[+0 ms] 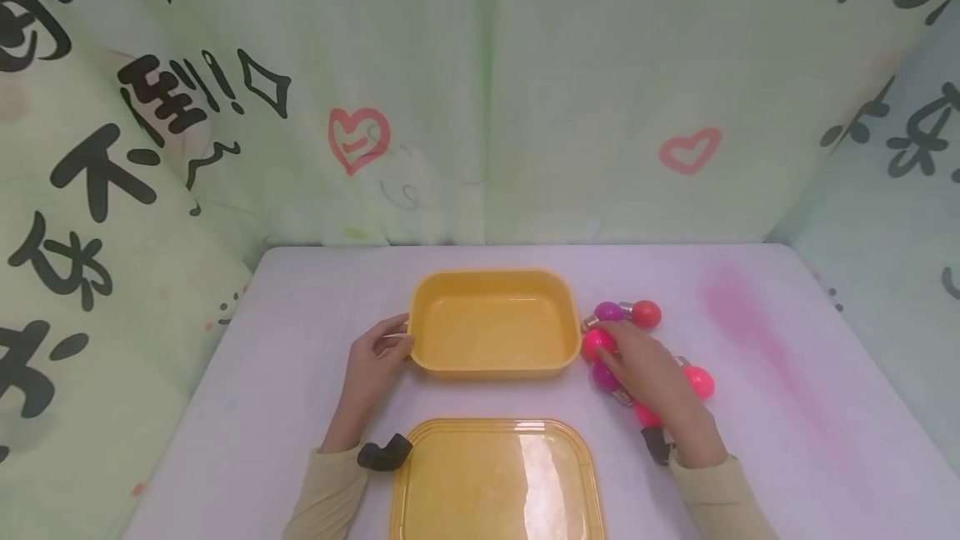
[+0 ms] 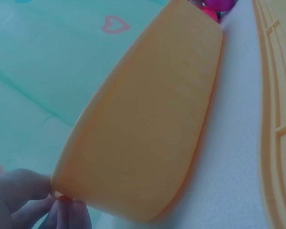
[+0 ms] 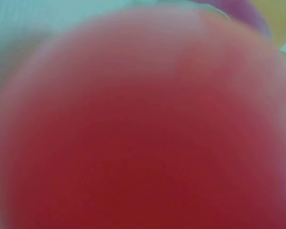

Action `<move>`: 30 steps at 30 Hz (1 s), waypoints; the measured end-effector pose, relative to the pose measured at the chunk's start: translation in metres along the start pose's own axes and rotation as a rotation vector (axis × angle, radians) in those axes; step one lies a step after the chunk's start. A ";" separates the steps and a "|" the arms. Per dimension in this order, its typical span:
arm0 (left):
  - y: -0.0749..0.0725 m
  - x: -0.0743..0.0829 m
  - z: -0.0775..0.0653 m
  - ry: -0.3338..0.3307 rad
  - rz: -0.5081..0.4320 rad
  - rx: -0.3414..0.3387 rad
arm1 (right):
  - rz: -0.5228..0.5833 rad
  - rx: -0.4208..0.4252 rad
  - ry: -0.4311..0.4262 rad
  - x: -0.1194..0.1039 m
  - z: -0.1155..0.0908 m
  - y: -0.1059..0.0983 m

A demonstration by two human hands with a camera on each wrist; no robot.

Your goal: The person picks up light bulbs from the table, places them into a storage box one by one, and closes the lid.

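An empty yellow plastic box (image 1: 495, 323) stands on the white table. My left hand (image 1: 375, 361) pinches its left rim between thumb and fingers; the left wrist view shows the fingertips (image 2: 71, 212) at the corner of the box. To the right of the box, my right hand (image 1: 648, 365) reaches over a group of toy light bulbs, thumb and fingers around a pink bulb (image 1: 598, 345). Close by lie a purple bulb (image 1: 606, 377), another purple bulb (image 1: 608, 312) and a red bulb (image 1: 646, 314). A blurred red bulb (image 3: 143, 143) fills most of the right wrist view.
A yellow lid (image 1: 465, 482) lies flat in front of the box, near my left sleeve. Another pink bulb (image 1: 699, 382) lies right of my right hand. Behind the table hangs a pale green curtain (image 1: 562, 65), and a pink stain (image 1: 757, 332) marks the tablecloth.
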State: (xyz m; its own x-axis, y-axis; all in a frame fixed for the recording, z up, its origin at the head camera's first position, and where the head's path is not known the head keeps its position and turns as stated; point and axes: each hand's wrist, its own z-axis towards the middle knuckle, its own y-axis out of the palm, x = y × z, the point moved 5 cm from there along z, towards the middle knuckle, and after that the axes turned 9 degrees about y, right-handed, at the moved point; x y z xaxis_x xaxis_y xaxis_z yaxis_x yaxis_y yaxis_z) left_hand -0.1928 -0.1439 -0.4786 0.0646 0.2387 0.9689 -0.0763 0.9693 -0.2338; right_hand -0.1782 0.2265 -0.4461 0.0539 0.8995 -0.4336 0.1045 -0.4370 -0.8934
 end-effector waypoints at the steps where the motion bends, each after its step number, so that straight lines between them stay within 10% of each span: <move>1: 0.000 0.000 0.000 -0.003 -0.002 0.000 | 0.000 0.002 -0.002 0.000 0.000 0.000; 30: 0.004 -0.003 0.000 -0.079 -0.095 -0.016 | 0.090 0.054 -0.095 -0.009 -0.002 -0.022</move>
State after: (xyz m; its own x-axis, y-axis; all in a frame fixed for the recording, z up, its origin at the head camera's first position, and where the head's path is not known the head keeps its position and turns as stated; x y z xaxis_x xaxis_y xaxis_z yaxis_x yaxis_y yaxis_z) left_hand -0.1935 -0.1408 -0.4825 -0.0080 0.1411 0.9900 -0.0575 0.9883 -0.1413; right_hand -0.1793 0.2282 -0.4223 -0.0341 0.8540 -0.5191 0.0499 -0.5173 -0.8543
